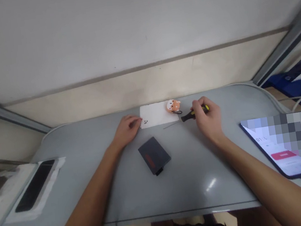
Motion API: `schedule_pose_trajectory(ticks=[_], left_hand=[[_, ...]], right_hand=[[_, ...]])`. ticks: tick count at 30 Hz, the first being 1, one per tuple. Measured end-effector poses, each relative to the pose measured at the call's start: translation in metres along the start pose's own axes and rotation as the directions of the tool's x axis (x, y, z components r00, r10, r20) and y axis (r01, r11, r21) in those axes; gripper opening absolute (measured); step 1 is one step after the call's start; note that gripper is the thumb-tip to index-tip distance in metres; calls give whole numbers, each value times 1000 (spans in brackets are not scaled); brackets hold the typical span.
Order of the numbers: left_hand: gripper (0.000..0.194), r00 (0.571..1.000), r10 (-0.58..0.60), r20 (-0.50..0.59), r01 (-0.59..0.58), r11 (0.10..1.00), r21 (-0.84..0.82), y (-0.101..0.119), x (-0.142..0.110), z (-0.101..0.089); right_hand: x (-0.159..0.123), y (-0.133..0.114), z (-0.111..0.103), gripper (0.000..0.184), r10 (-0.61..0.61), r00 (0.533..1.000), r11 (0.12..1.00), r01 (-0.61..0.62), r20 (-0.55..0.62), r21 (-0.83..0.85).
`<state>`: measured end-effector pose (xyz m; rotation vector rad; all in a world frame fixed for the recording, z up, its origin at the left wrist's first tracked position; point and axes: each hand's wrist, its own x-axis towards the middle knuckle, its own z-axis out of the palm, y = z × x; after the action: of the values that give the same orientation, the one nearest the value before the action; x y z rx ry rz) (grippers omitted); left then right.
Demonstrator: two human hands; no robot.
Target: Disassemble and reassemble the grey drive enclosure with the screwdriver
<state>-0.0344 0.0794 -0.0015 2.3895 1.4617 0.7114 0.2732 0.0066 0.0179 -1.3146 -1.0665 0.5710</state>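
My right hand [209,117] is wrapped around the black and yellow handle of a screwdriver [187,117]. Its thin shaft points left, low over the table by the near edge of a white sheet of paper [154,113]. At the left edge of that sheet is my left hand [127,129], fingers curled and pressed together; anything between them is too small to make out. A few tiny dark pieces [145,121], perhaps screws, lie on the paper near those fingertips. Closer to me rests a dark, flat, rectangular object [154,154] with a reddish patch and a small black part sticking out.
An orange and white animal-face case [173,106] with a black loop sits on the paper's right end. To the right lies a lit phone [281,154] with a cable. A dark phone [35,185] lies left on white material. The wall [124,90] closes off the back.
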Motion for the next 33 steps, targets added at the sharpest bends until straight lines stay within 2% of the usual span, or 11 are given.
schedule_pose_trajectory(ticks=[4, 9, 14, 18, 19, 20, 22, 24, 28, 31, 33], left_hand=[[30, 999, 41, -10, -41, 998, 41, -2, -15, 3], [31, 999, 52, -11, -51, 996, 72, -2, -19, 4], [30, 1000, 16, 10, -17, 995, 100, 5, -16, 1], [31, 997, -54, -63, 56, 998, 37, 30, -33, -16], [33, 997, -63, -43, 62, 998, -25, 38, -42, -23], [35, 998, -58, 33, 62, 993, -103, 46, -51, -29], [40, 964, 13, 265, 45, 976, -212, 58, -72, -40], [45, 932, 60, 356, 43, 960, -275, 64, -89, -43], [51, 948, -5, 319, 87, 966, -244, 69, -101, -26], [70, 947, -91, 308, 140, 980, -140, 80, -94, -8], [73, 947, -105, 304, 133, 988, -75, 89, -86, -2]], right_hand=[[1, 4, -3, 33, -88, 995, 975, 78, -42, -209], [5, 6, -6, 31, -159, 985, 875, 111, -65, -471], [7, 4, -9, 29, -209, 978, 841, 166, -27, -515], [9, 2, -10, 32, -176, 983, 904, 145, -42, -402], [10, 2, -10, 32, -156, 987, 931, 130, -48, -340], [11, 1, -10, 32, -132, 990, 954, 114, -49, -276], [13, -1, -12, 31, -86, 995, 983, 78, -40, -167], [14, -4, -15, 29, -60, 998, 993, 59, 0, -98], [8, -14, -22, 30, -130, 976, 987, 145, 177, -72], [-1, -24, -25, 32, -254, 899, 932, 326, 357, -156], [-6, -30, -24, 34, -343, 849, 873, 446, 402, -197]])
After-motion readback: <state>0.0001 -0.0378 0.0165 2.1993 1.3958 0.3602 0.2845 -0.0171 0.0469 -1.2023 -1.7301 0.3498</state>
